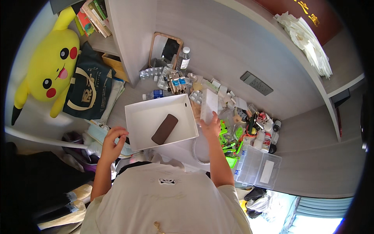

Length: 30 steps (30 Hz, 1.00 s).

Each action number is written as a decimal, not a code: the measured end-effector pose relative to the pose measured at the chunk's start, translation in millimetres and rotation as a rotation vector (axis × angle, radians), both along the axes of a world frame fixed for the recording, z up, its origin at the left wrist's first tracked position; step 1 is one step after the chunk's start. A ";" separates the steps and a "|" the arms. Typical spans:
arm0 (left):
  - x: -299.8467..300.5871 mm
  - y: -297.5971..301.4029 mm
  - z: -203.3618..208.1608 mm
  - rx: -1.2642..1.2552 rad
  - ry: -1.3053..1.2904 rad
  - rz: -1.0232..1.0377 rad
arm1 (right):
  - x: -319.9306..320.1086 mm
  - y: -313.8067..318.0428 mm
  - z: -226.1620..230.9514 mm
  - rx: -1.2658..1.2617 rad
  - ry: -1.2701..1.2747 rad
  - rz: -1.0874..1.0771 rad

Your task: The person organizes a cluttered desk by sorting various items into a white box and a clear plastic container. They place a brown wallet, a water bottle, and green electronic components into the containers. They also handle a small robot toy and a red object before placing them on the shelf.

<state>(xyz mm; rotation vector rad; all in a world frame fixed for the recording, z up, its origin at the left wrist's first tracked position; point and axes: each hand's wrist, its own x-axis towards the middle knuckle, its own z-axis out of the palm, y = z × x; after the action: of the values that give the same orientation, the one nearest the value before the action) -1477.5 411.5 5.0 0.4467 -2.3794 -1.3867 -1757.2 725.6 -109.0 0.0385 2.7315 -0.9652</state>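
Desk (pixel 117 110), clutter along back edge and toward right edge; white open box (pixel 134 124) near desk's front edge; clear case (pixel 249 165), lid open, toward desk's right edge; mirror (pixel 154 46) leaning at back edge; left hand (pixel 112 143) loosely curled, thumb and fingers apart, just beside box's left edge; right hand (pixel 210 126) pinching near end of pale case (pixel 209 103), beside box's right edge; brown case (pixel 165 128) slantwise inside box

Brown case (pixel 164 129) in white box (pixel 185 128), right fingers (pixel 214 115) touching translucent container (pixel 209 103)
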 end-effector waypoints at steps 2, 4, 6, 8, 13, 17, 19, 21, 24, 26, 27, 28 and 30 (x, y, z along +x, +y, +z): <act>-7.3 13.5 3.7 -0.090 0.050 -0.092 | -15.3 14.5 -2.3 -0.700 -0.084 -0.139; -16.3 31.7 14.0 -0.219 0.071 -0.199 | -20.6 22.8 6.9 -1.216 -0.255 -0.190; -22.9 47.8 23.4 -0.281 0.090 -0.366 | -1.0 11.9 52.2 -1.539 -0.525 -0.128; -41.2 65.5 35.9 -0.225 0.086 -0.495 | 29.2 -1.5 91.4 -1.744 -0.596 0.015; -77.0 106.8 40.5 0.329 0.079 -0.535 | 114.8 -43.3 89.5 -1.755 -0.375 0.141; -77.6 122.4 27.2 0.122 0.082 -0.403 | 145.2 -41.7 72.2 -1.232 0.051 0.518; -80.1 116.7 12.3 0.360 0.200 -0.322 | 148.8 -35.5 89.7 -1.218 -0.100 0.569; -84.6 104.4 -1.8 0.662 0.320 -0.243 | 144.3 -25.3 92.6 -1.234 -0.200 0.689; -89.3 87.1 38.7 0.198 0.473 -0.330 | 142.7 -28.2 117.6 -1.225 -0.085 0.833; -84.5 92.3 67.1 0.064 0.459 -0.355 | 145.7 -40.6 138.4 -1.201 0.051 0.803; -81.6 94.6 78.9 -0.040 0.426 -0.358 | 142.9 -43.4 138.4 -1.203 0.106 0.805; -82.0 95.8 84.5 -0.144 0.397 -0.365 | 139.9 -46.6 140.8 -1.203 0.164 0.803; -77.6 85.8 86.2 -0.261 0.393 -0.290 | 138.1 -61.2 162.3 -1.176 0.297 0.913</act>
<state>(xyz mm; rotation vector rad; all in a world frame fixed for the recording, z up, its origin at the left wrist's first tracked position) -1555.1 497.4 91.3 -0.2311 -2.3030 -1.1201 -1619.1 664.3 53.2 -1.4348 1.5445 -2.0333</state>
